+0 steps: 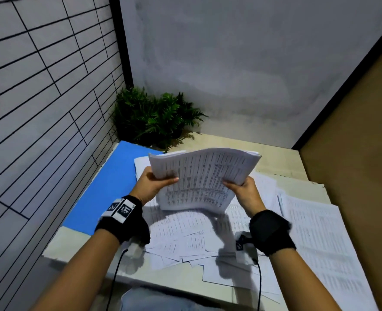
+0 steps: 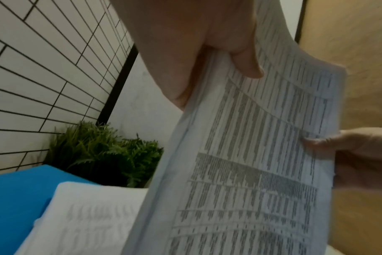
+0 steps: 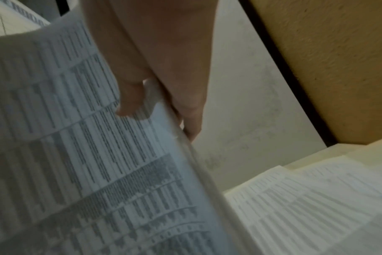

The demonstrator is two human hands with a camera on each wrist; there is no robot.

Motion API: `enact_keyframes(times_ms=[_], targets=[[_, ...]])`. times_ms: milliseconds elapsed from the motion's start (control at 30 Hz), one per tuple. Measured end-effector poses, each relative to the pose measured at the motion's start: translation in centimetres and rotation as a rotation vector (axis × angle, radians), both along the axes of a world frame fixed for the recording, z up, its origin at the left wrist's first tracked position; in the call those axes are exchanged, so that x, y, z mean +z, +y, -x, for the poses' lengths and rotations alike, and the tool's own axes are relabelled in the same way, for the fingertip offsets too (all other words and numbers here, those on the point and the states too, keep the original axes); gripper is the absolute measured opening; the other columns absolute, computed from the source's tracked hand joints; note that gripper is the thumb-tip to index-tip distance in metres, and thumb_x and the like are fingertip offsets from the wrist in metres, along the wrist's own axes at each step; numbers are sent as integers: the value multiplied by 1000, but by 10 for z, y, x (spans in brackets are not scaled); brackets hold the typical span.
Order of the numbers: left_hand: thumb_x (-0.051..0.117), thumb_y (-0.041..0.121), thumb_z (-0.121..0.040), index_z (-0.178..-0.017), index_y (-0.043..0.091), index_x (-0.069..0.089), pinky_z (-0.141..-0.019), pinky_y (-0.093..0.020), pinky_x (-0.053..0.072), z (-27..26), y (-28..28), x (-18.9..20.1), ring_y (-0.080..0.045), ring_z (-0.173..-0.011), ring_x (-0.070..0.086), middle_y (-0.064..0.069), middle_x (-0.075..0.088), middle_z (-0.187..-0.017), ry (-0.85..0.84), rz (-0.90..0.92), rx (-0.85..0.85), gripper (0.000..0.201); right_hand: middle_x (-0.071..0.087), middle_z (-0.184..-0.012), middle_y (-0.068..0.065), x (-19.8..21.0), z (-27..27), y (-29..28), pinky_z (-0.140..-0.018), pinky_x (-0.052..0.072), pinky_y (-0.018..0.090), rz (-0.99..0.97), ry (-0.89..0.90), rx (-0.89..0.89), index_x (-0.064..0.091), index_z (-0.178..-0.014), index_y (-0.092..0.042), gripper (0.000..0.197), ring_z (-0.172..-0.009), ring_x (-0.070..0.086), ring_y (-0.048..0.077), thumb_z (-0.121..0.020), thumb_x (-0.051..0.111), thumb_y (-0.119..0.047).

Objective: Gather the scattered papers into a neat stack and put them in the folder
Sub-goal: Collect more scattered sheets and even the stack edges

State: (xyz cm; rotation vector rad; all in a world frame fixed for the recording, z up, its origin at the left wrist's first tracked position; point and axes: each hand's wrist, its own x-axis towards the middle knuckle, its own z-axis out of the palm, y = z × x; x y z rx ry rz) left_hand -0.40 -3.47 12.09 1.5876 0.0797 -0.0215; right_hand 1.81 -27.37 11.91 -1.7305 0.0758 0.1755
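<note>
I hold a thick stack of printed papers [image 1: 199,178] upright above the table, its lower edge near the loose sheets. My left hand [image 1: 156,182] grips the stack's left edge, thumb on the front page. My right hand [image 1: 241,187] grips the right edge the same way. In the left wrist view the stack [image 2: 251,155] fills the right half, with my left thumb [image 2: 246,63] on the front page. In the right wrist view my right hand's thumb [image 3: 129,101] presses the page and its fingers curl behind the stack [image 3: 87,163]. A blue folder [image 1: 109,189] lies flat on the left, a white sheet [image 1: 141,164] on its far end.
Several loose printed sheets [image 1: 185,234] cover the table [image 1: 230,140] under and right of my hands, some [image 1: 320,239] overhanging the front edge. A green potted plant [image 1: 154,117] stands in the back left corner. A tiled wall is left, a brown panel [image 1: 354,153] right.
</note>
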Motion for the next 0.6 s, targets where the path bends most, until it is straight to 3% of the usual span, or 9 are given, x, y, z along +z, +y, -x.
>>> enact_keyframes(times_ms=[100,133,233,267,367,433,467,533,600], targets=[[67,-3,-74,-81,23,63,-64,-11,53,-4,0,-2,6,-72,66,16,72,-69,31,4,24,27,65,-90,-6,-9,-1,-1,-75,53,14,-26,25,-42,62,-106,-5,23,-86,61,3,-83,61,1],[67,-1,-75,-83,21,63,-67,-13,53,-6,1,-5,2,-76,66,13,70,-76,57,-12,39,24,64,-90,-5,-16,-2,1,-73,53,14,-12,56,-33,61,-105,-5,23,-85,60,4,-84,60,2],[65,7,-79,-103,7,63,-84,-29,49,-6,2,-25,-23,-99,64,-8,67,-102,182,-88,49,24,61,-97,7,-39,1,14,-80,49,34,121,109,-30,58,-104,-1,22,-92,59,21,-83,61,4],[65,9,-80,-109,1,61,-87,-30,47,-6,0,-30,-26,-103,62,-11,65,-110,201,-129,44,30,59,-102,9,-43,1,16,-80,48,35,138,99,-57,58,-107,3,24,-98,56,22,-83,61,3],[63,9,-82,-113,-1,59,-75,-18,49,-9,-16,-27,-13,-85,63,-3,61,-106,145,-163,81,33,59,-105,8,-31,2,0,-76,50,21,90,21,-149,57,-112,6,27,-98,57,19,-86,58,0],[64,10,-81,-103,6,62,-59,-11,52,-12,-35,-15,4,-64,63,6,70,-84,85,-128,76,22,62,-101,8,-15,4,-23,-80,51,21,62,-23,-210,57,-111,-1,24,-93,59,18,-87,58,-1],[63,10,-82,-98,10,62,-58,-14,52,-13,-51,-11,9,-58,62,14,71,-74,63,-130,35,17,62,-99,7,-11,7,-42,-79,51,19,53,-37,-249,57,-112,-2,26,-89,60,15,-86,58,0],[61,7,-83,-98,13,59,-61,-21,53,-13,-88,-11,8,-59,62,15,69,-74,44,-103,-49,16,63,-98,5,-6,14,-88,-73,52,14,57,-39,-324,56,-114,0,28,-86,60,12,-86,57,2],[58,2,-85,-103,12,56,-66,-21,54,-12,-132,-21,-3,-69,66,1,66,-83,98,-70,-147,21,62,-103,6,-10,26,-140,-72,53,11,101,-12,-408,56,-115,0,30,-91,60,17,-86,57,3]])
